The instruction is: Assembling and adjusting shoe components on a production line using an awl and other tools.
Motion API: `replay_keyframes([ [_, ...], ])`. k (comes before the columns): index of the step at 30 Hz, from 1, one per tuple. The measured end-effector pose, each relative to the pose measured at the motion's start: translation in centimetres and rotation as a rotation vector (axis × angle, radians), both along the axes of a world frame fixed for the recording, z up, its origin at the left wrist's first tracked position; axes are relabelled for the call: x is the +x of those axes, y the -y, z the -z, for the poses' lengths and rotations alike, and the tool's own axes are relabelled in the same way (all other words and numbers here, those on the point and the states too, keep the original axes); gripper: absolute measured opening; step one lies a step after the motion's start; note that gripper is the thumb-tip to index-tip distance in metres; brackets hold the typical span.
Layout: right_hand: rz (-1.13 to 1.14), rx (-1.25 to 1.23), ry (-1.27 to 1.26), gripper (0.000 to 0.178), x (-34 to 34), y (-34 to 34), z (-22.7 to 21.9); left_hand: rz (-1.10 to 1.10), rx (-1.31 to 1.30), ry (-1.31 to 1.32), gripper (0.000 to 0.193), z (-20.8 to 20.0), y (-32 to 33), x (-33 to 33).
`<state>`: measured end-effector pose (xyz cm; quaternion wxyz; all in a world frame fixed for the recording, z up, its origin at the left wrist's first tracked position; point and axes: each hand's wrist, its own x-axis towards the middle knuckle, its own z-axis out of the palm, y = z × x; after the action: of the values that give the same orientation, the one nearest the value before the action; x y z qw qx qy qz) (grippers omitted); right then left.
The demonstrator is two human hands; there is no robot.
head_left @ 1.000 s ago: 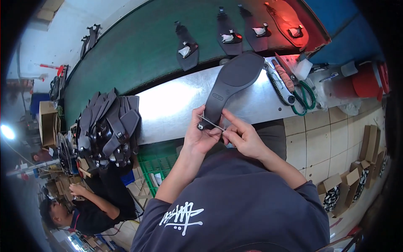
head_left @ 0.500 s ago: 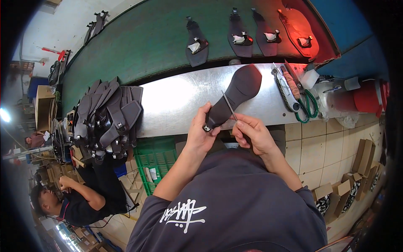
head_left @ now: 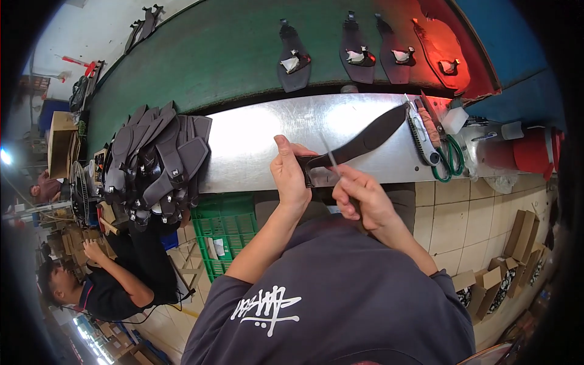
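My left hand (head_left: 292, 173) grips a dark sandal sole (head_left: 372, 135) by its near end, above the front edge of the metal bench. The sole is turned nearly edge-on, its broad end pointing to the right and away. In my right hand (head_left: 368, 198) is a thin, pointed metal tool (head_left: 332, 157), pinched between thumb and fingers. It is smeared by motion, so its exact kind does not show. Its shaft crosses in front of the sole near my left fingers; I cannot tell whether they touch.
A heap of dark sandal soles (head_left: 146, 155) lies at left. A utility knife (head_left: 421, 135) and green-handled scissors (head_left: 449, 159) lie right, near a red container (head_left: 535, 152). Behind, a green belt (head_left: 225, 67) carries several soles. A green crate (head_left: 222, 228) stands below; a co-worker (head_left: 103, 286) sits left.
My left hand has turned the sole from face-up to nearly edge-on, its broad end swinging right. My right hand has moved slightly, still with the tool. The soles on the belt appear slightly farther right.
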<state>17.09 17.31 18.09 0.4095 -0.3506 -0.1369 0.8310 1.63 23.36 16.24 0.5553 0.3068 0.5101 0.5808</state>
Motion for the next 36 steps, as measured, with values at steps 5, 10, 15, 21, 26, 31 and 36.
replay_keyframes([
  [5,-0.072,0.366,0.315,0.026,0.7,-0.2,-0.8,0.02,-0.118,0.144,0.082,-1.5,-0.2,-0.6],
  [10,0.187,1.123,1.235,0.017,-0.7,-0.2,0.0,0.064,-0.067,0.086,0.088,-2.1,0.1,-0.6],
  [15,0.138,1.134,1.158,0.014,-1.7,0.5,-0.4,0.09,-0.102,0.193,0.085,-1.9,0.1,-1.1],
  [21,0.061,1.226,1.129,0.012,-1.4,0.7,-1.9,0.117,-0.611,0.726,0.066,-2.5,-1.3,-1.0],
  [26,0.176,1.096,1.27,0.006,-0.8,-0.4,-1.4,0.195,-0.521,0.994,0.051,-1.4,0.2,-0.5],
  [31,0.122,1.047,1.306,0.003,-1.4,-0.2,-1.1,0.104,-0.434,0.847,0.056,-0.8,-0.1,0.2],
  [36,0.079,0.997,1.31,0.004,-1.4,0.0,-0.3,0.096,-0.49,0.729,0.064,-3.0,-0.4,1.1],
])
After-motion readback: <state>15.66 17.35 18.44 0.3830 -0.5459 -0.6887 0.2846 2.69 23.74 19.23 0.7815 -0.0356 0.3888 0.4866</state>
